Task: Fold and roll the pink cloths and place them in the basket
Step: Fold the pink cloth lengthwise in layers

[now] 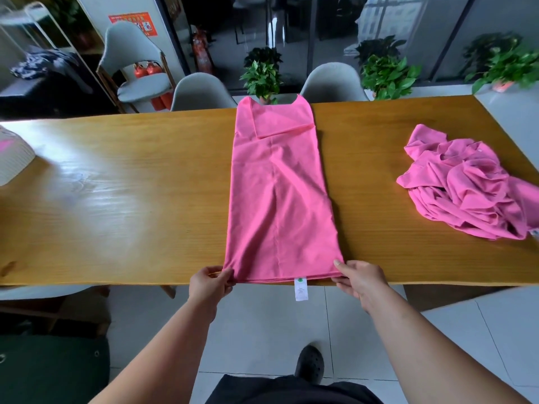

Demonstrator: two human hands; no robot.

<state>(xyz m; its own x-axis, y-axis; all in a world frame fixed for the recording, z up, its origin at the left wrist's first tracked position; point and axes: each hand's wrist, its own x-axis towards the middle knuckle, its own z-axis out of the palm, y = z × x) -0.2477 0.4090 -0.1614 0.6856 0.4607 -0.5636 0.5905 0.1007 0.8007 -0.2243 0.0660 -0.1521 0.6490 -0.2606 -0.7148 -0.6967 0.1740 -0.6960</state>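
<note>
While the folded pink cloth [280, 193] lies lengthwise across the wooden table [116, 199], the left hand [210, 284] pinches its near left corner and the right hand [360, 279] pinches its near right corner. A crumpled pile of pink cloths [469, 182] lies far right, the white basket [13, 158] at the left edge.

tabletop [116, 199]: folded pink cloth [280, 199] stretches away from the left grip [210, 284] and right grip [361, 282] (both pinch its near corners); crumpled pink pile [472, 185] well right of them, white basket [13, 158] well left.

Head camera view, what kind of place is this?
Probably an office meeting room: a long wooden table with grey chairs, glass partitions behind, and red fire extinguishers by the wall.
</note>
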